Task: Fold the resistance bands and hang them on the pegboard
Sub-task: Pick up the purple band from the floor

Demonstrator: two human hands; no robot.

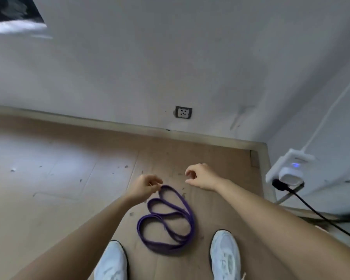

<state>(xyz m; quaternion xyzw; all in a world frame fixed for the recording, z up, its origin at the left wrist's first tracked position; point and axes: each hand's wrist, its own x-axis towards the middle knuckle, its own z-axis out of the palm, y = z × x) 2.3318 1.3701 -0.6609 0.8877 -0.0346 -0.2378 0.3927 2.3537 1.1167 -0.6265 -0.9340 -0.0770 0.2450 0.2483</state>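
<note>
A purple resistance band (pixel 168 217) lies in loose loops on the wooden floor between my two feet. My left hand (pixel 144 185) reaches down to the band's far end, and its fingertips pinch or touch that end loop. My right hand (pixel 200 175) hovers a little to the right of the band with loosely curled fingers and holds nothing. No pegboard is in view.
My white shoes (pixel 111 261) (pixel 225 255) stand either side of the band. A wall socket (pixel 183 112) sits low on the grey wall ahead. At the right a white power strip (pixel 287 168) hangs with a black cable (pixel 319 215) running across the floor corner.
</note>
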